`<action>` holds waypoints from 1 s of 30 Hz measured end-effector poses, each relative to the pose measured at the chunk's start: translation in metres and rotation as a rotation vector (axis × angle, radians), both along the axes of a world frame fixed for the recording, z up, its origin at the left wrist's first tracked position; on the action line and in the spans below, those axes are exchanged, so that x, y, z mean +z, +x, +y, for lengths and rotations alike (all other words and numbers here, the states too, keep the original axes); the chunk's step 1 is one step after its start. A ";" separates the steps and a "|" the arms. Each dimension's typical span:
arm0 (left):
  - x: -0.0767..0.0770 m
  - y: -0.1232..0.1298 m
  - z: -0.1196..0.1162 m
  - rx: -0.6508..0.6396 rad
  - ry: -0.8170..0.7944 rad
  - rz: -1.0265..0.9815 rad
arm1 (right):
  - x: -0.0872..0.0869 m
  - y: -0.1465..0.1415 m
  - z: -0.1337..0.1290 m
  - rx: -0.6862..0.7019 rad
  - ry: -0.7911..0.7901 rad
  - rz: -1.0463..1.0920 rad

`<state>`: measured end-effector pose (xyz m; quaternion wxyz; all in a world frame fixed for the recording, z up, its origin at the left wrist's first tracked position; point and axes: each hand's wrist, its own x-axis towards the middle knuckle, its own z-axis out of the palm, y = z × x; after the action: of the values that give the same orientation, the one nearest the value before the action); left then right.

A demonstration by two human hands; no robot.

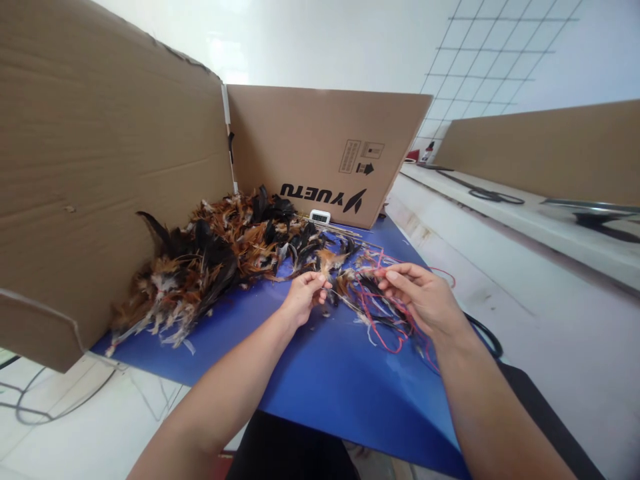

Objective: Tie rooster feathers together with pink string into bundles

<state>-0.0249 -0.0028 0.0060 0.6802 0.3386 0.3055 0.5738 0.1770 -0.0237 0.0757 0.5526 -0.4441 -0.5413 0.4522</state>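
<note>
Head view: left hand point(304, 295) pinches a feather point(327, 261), right hand point(420, 297) pinches red string point(385, 333), its ends tangled

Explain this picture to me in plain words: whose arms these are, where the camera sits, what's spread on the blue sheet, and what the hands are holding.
The camera is worn on a person's head and looks down and forward, so the two bare arms coming in from the bottom are that person's own. They work over a blue sheet fenced on two sides by cardboard walls. A pile of brown, black and white feathers lies along the left and back of it. A small white device with a display sits by the back wall. The left hand pinches a small feather tuft between its fingertips. The right hand fingers thin red strings, which lie tangled with more feathers beneath it.
</note>
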 end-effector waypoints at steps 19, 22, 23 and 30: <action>0.004 -0.003 -0.003 -0.098 0.045 -0.030 | -0.032 -0.017 0.000 0.233 -0.145 0.012; 0.005 -0.002 -0.004 -0.156 0.045 0.010 | -0.035 -0.016 -0.002 0.321 -0.186 -0.014; 0.005 -0.001 -0.005 -0.174 0.046 0.020 | -0.037 -0.016 -0.002 0.342 -0.193 -0.026; 0.005 0.003 -0.009 -0.234 0.055 0.122 | -0.044 -0.015 -0.001 0.457 -0.238 -0.062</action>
<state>-0.0223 -0.0120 0.0108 0.7131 0.4246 0.2890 0.4772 0.1624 -0.0248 0.0319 0.3631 -0.3860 -0.5872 0.6119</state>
